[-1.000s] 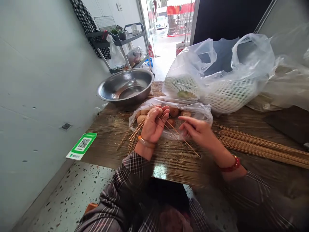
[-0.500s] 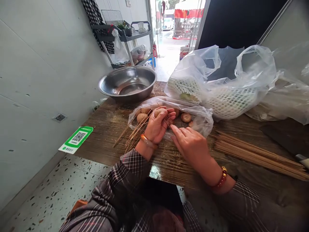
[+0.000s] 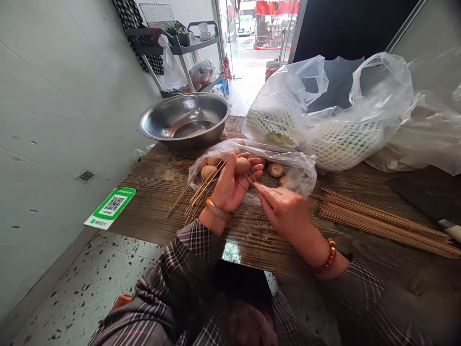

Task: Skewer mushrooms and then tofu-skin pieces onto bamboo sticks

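Observation:
A round brown mushroom (image 3: 242, 166) rests in my left hand (image 3: 232, 185), between the raised thumb and the curled fingers. My right hand (image 3: 284, 209) pinches a thin wooden skewer (image 3: 249, 179) whose far end reaches the mushroom; whether it goes through is hard to see. Just behind my hands, a clear plastic bag (image 3: 298, 168) lies open with several mushrooms (image 3: 275, 169) in it. To the left of my left hand, several skewers (image 3: 201, 194) lean on the bag's edge, beside more mushrooms (image 3: 209, 172).
A steel basin (image 3: 185, 120) stands at the back left of the wooden table (image 3: 151, 192). Large plastic bags (image 3: 338, 139) with net-wrapped produce fill the back right. A skewer bundle (image 3: 382, 221) and a knife handle (image 3: 452, 230) lie right. A green QR card (image 3: 111, 207) overhangs the left edge.
My left thumb has lifted away from the top of the mushroom, which now shows more fully. The whole view has shifted slightly.

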